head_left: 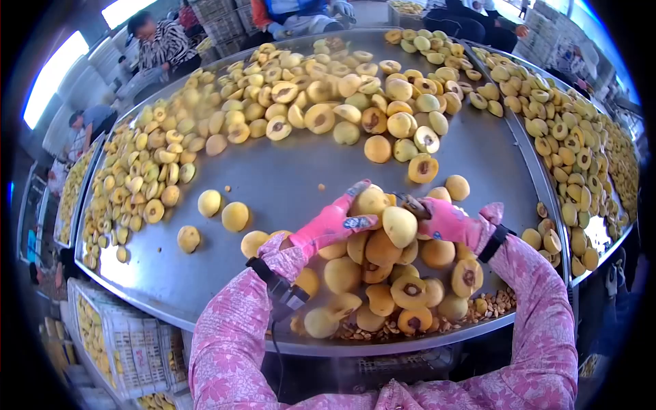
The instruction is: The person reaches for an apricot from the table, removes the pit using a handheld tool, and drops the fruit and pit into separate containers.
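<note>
Wide grey stainless-steel worktop (287,184), raised rim all round. Far left, bright rectangular windows (51,78) glaring white. Near left, white slatted plastic crates (130,342) stacked low. Along the far edge, seated workers (160,44).

- bright, even daylight all over; it pours in from the windows (51,75) far left, which are blown out to plain white.
- the steel table (287,184) has a dull grey sheen, with a paler glare patch at its right edge.
- shadows are short and soft, tucked under the fruit (342,273).
- heavy fisheye bend: the table rims bow, and the corners go black.
- the far edges are smeared and soft, with blue fringing at the rim.
- the left hand (335,222) and right hand (451,222) look slightly blurred; the middle fruit is sharp.
</note>
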`<state>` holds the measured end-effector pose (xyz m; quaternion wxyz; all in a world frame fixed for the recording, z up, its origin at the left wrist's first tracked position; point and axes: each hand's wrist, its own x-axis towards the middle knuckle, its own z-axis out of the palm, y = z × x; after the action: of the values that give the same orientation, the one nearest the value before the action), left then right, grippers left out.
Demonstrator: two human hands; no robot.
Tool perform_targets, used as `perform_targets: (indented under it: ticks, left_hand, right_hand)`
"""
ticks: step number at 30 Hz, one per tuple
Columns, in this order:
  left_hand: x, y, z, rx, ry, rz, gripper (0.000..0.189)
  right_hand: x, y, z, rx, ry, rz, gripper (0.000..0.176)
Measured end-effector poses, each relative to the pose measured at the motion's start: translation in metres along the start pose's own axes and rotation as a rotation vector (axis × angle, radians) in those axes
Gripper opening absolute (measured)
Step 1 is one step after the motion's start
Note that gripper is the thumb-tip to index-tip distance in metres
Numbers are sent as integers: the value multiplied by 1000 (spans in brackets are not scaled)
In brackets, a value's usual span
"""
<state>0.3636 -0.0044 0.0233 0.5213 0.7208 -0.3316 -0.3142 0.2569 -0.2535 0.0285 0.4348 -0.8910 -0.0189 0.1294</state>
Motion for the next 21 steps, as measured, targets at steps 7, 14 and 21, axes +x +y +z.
perform_targets:
  ticks: [7,14,21]
  left_hand:
    - [-111,-23,-147,364,884,19,37]
    - [-161,-187,-305,586,1095,-629,86]
    - [-40,-87,-148,915,554,-406,75]
  right_hand:
    - [-59,9,2,-54,105,-21,40]
    - [-117,-49,-4,260,330,141,34]
    - [-163,-62,14,214,269,83,29]
